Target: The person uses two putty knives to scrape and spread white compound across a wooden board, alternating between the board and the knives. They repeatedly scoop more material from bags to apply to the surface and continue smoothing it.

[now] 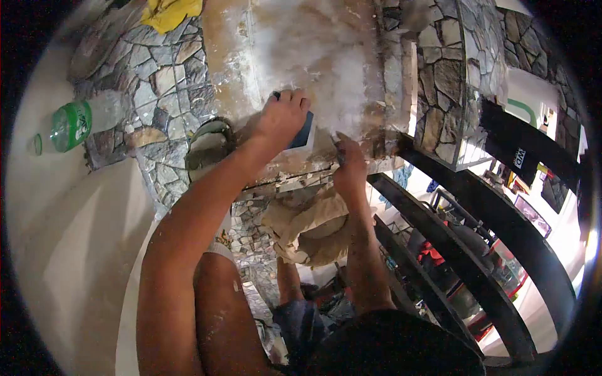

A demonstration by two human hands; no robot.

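My left hand (283,120) is closed on a dark flat block (302,132), pressed against the dusty wooden board (229,56). White powder and pale smears cover much of the board's surface. To the right, my right hand (348,161) is at the board's near edge, its fingers bent around something small and thin that I cannot make out. The two hands are apart. Beneath the board's edge, a beige cloth (310,229) hangs or lies in folds between my forearms.
A plastic bottle with a green label (79,125) lies at the left. A yellow cloth (170,14) is at the top left. Stone-patterned surfaces (162,78) flank the board. Dark curved bars (467,188) cross the right side, with assorted objects beyond. A round container (209,147) stands beside my left forearm.
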